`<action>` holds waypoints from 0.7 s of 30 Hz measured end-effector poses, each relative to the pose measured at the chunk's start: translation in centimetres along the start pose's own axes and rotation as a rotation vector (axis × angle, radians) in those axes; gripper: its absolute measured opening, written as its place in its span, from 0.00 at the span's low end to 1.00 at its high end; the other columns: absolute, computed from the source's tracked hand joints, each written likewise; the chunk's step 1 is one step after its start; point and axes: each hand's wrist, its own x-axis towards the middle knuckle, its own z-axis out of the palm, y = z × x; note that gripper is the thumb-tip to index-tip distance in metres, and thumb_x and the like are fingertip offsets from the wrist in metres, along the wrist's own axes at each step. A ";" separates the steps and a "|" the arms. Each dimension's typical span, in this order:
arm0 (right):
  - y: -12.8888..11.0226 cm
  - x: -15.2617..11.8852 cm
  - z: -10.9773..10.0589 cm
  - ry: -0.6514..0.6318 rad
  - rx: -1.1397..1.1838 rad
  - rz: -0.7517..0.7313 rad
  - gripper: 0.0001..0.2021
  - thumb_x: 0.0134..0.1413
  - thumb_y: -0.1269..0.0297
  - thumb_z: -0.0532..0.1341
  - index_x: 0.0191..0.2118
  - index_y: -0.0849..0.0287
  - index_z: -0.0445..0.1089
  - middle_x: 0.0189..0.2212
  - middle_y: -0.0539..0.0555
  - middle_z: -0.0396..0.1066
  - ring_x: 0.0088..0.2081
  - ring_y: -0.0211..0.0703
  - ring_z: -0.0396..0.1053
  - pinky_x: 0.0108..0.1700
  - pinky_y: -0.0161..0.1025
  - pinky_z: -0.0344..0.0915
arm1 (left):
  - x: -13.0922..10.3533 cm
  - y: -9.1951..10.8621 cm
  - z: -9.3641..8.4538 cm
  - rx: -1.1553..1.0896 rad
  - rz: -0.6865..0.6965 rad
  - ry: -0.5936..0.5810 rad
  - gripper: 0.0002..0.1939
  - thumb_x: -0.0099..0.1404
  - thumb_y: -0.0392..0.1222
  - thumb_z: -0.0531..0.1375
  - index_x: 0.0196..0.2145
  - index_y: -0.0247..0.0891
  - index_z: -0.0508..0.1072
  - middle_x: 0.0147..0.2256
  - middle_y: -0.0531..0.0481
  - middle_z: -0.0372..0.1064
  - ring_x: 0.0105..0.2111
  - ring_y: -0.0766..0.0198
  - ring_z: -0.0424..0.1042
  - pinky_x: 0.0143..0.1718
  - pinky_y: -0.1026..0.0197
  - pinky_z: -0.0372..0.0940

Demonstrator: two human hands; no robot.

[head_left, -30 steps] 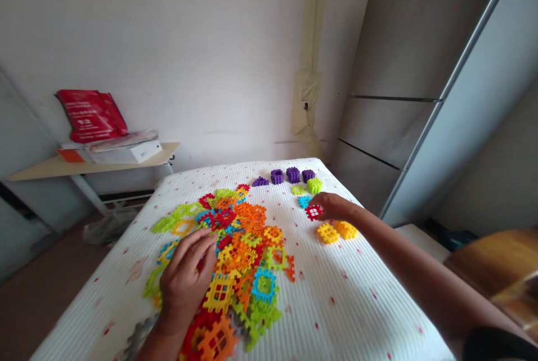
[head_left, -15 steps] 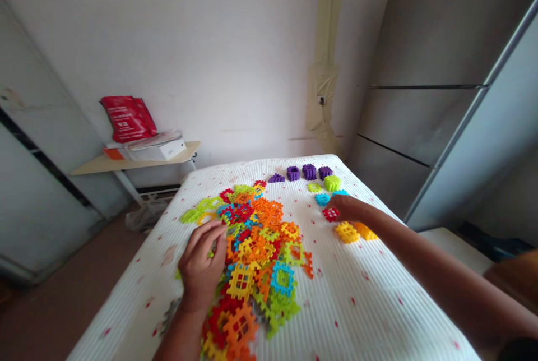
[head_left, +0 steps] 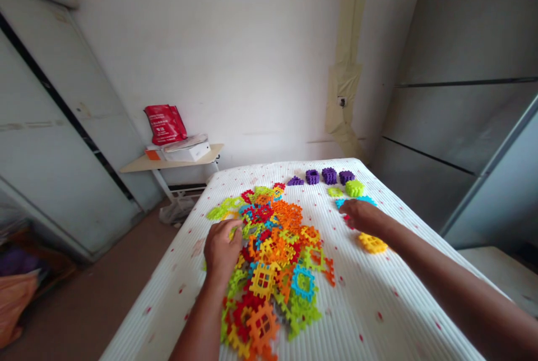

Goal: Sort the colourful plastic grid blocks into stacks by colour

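At right, between blue pieces and yellow pieces, square the red piece under half-closed right hand; cannot tell whether gripped. Rest half-curled left hand at left of the pile, likewise unclear whether loaded.

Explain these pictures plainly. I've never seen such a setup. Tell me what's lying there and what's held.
No machine here: these are a person's bare left hand and right hand. Every picture comes from one camera worn on that person's head, looking forward and down. On the white, ribbed, red-flecked cloth lies a mixed heap of bright, notched, plastic-looking pieces, with notched purple stacks farther back. The left hand is at the heap's left side, its grip unclear. The right hand is at a mostly hidden red plastic-looking piece; I can't tell whether it's held.
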 end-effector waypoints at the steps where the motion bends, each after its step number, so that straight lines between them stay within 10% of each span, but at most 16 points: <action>1: -1.2 -0.3 -0.1 0.039 0.029 -0.037 0.14 0.46 0.78 0.56 0.39 0.62 0.72 0.38 0.59 0.73 0.39 0.44 0.70 0.41 0.37 0.62 | 0.4 0.4 0.1 0.022 0.021 -0.049 0.10 0.57 0.39 0.54 0.32 0.42 0.75 0.35 0.50 0.75 0.39 0.58 0.70 0.44 0.56 0.63; 9: -10.0 -2.5 2.4 0.187 0.088 -0.277 0.15 0.62 0.67 0.48 0.27 0.59 0.66 0.27 0.53 0.68 0.29 0.37 0.64 0.30 0.34 0.56 | 4.3 4.0 2.7 0.404 0.019 -0.535 0.17 0.56 0.47 0.58 0.44 0.44 0.72 0.44 0.47 0.72 0.48 0.53 0.64 0.47 0.51 0.56; 21: -9.7 -2.7 4.2 0.264 0.097 -0.297 0.18 0.65 0.64 0.45 0.26 0.60 0.64 0.25 0.52 0.66 0.26 0.36 0.60 0.28 0.35 0.53 | 5.5 4.3 5.2 0.496 -0.008 -0.637 0.16 0.55 0.46 0.58 0.41 0.41 0.72 0.43 0.44 0.71 0.49 0.49 0.61 0.48 0.45 0.51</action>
